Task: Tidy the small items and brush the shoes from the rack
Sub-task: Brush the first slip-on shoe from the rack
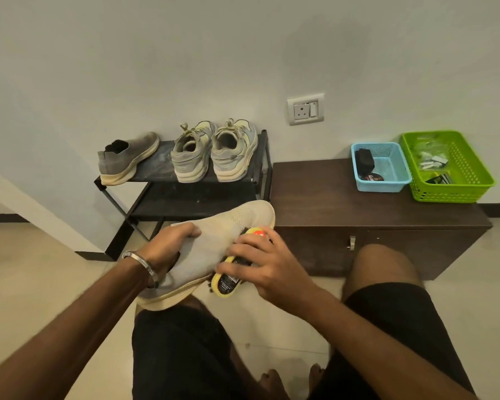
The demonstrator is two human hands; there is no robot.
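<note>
— Left hand [168, 243]?
— Thumb hooked over the collar of a pale knit shoe [214, 241], fingers tucked inside the opening, gripping it above the lap.

— Right hand [260, 261]?
— Curled round a yellow-edged brush [228, 281], pressed against the shoe's side, just right of the left hand.

— Beyond the hands?
— Black rack [185, 194] against the wall, with a grey slip-on [127, 160] on the top shelf at left and a laced pair [211, 151] beside it.

— Farther right?
— Dark low desk [329, 197] touching the rack, carrying a blue basket [381, 183] with dark items inside and a green basket [456, 192] of small things just beside it.
</note>
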